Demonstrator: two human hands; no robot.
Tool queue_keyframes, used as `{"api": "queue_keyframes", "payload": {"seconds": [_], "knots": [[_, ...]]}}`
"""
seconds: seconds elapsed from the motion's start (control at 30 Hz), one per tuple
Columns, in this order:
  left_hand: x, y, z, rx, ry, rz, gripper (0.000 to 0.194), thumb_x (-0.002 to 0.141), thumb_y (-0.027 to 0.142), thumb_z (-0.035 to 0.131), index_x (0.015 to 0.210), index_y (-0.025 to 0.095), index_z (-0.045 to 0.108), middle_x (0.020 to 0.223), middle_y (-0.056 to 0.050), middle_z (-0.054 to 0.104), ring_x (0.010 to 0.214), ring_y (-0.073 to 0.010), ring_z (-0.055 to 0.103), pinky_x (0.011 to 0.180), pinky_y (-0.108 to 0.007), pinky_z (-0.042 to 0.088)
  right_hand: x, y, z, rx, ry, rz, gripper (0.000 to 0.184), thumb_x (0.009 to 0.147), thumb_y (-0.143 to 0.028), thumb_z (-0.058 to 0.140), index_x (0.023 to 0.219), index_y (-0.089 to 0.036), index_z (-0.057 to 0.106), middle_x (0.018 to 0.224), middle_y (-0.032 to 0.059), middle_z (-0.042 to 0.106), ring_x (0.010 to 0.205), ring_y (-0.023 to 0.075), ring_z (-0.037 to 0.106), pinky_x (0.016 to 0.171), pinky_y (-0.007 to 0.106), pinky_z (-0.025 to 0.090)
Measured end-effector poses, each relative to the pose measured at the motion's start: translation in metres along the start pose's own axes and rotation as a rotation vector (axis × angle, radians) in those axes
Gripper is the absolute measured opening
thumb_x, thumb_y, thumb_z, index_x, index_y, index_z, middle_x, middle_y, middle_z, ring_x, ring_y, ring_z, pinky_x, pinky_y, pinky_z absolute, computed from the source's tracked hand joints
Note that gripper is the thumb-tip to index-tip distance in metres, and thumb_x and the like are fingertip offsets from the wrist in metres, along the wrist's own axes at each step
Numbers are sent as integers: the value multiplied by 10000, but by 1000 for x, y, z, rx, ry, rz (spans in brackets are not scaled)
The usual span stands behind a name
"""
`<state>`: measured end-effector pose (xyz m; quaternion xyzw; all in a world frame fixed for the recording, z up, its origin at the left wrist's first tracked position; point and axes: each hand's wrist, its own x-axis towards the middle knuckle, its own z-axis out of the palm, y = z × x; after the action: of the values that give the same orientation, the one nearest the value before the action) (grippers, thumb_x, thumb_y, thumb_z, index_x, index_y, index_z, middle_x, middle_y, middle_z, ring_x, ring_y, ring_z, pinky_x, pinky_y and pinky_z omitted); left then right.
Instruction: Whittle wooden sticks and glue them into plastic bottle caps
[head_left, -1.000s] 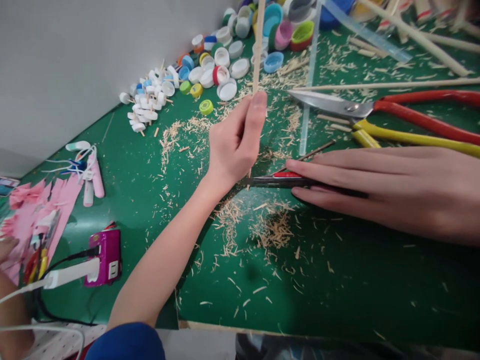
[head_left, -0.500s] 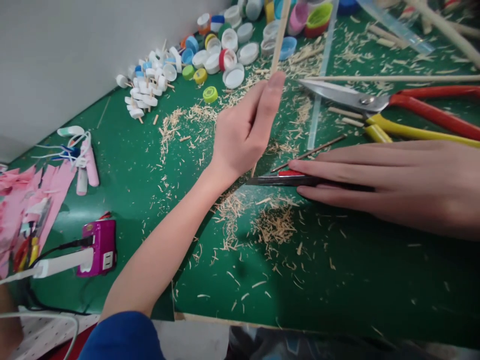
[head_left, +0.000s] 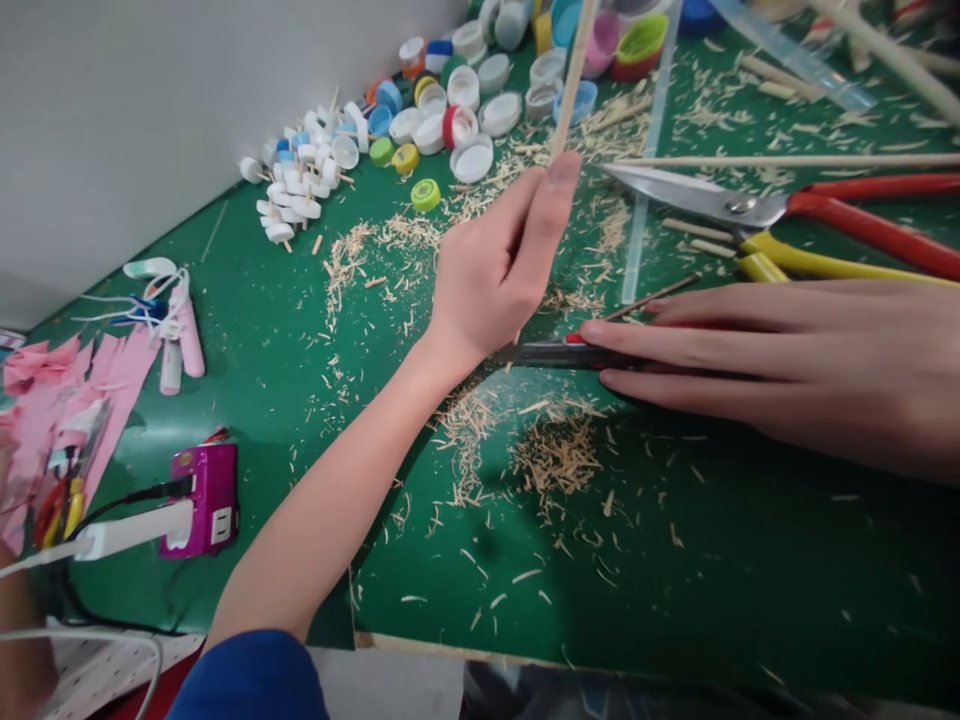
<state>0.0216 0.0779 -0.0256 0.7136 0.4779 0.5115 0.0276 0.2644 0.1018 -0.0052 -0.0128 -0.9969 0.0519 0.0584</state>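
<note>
My left hand is closed around a slim wooden stick, which slants up and away beyond the thumb. The stick's lower end is hidden behind the hand. To its right, my right hand presses its long fingers along a utility knife with a dark blade and a bit of red on its body. The blade points left, its tip close below my left hand. Whether it touches the stick I cannot tell. A pile of wood shavings lies beneath the knife on the green table.
Large shears with red and yellow handles lie beyond my right hand. Bottle caps and white cap wheels on sticks crowd the back. At left are a magenta power adapter, glue guns and pink strips. Another person's arm shows at the left edge.
The knife has drawn back slightly to the right from my left hand. The stick's lower end, faintly visible before, is now hidden. The whole view has shifted a little.
</note>
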Motion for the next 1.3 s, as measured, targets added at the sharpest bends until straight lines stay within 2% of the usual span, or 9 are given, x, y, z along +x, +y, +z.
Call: {"api": "queue_keyframes", "payload": {"seconds": [0.2,0.37,0.5,0.6,0.67,0.8,0.93,1.07,1.3], "knots": [[2,5,-3,-12,-1,-22,421,984,485,261,776,209,501,572,35,366,488,-54,481,502,-208,342,1,-7,-2,-61,39,-22,519,1017,-214,121,1391,-260,478,1515,-15,407,1324,203,397,964,419,446],[3,7,-3,-10,4,-43,438,974,507,263,747,208,487,550,37,368,475,-55,455,504,-215,356,-2,-10,0,-56,7,149,529,1006,-207,154,1508,-335,256,1442,35,494,1227,207,506,856,425,466],[5,4,-3,-37,13,-71,457,962,532,285,699,208,471,532,33,371,485,-67,455,505,-225,376,-1,-13,2,-75,65,116,586,983,-147,148,1535,-341,117,1381,46,539,1105,213,562,758,402,476],[6,4,-3,-52,36,-76,459,963,521,314,670,205,473,514,37,356,466,-64,429,485,-226,360,1,-16,3,-71,108,135,571,988,-164,182,1528,-348,164,1201,43,620,940,175,608,691,353,479],[6,4,-3,-49,43,-59,465,967,515,312,664,205,481,506,41,351,450,-58,408,473,-221,345,1,-18,4,-68,127,156,566,988,-167,182,1524,-347,188,1140,40,634,917,167,617,714,345,486],[6,3,-3,-39,48,-23,459,975,497,301,685,203,501,509,44,366,446,-52,394,469,-212,342,-4,-16,11,-146,141,125,612,963,-83,247,1517,-338,195,1367,26,557,1163,209,537,849,397,449],[7,3,-3,-35,49,-1,445,982,471,299,671,199,464,518,45,353,455,-47,391,471,-205,331,-4,-14,14,-167,127,110,609,953,-71,282,1517,-293,213,1381,36,548,1113,231,546,791,412,451],[8,4,-3,-51,69,-22,460,972,491,316,648,198,460,511,43,353,450,-51,386,474,-214,336,0,-17,12,-132,129,128,609,964,-90,224,1531,-306,165,1232,43,627,974,197,591,709,378,467],[7,4,-4,-89,70,-109,488,950,537,343,631,195,481,504,45,367,449,-51,374,478,-213,334,0,-17,12,-203,205,70,569,931,-47,351,1470,-228,333,1382,20,554,1145,235,511,827,406,439]]}}
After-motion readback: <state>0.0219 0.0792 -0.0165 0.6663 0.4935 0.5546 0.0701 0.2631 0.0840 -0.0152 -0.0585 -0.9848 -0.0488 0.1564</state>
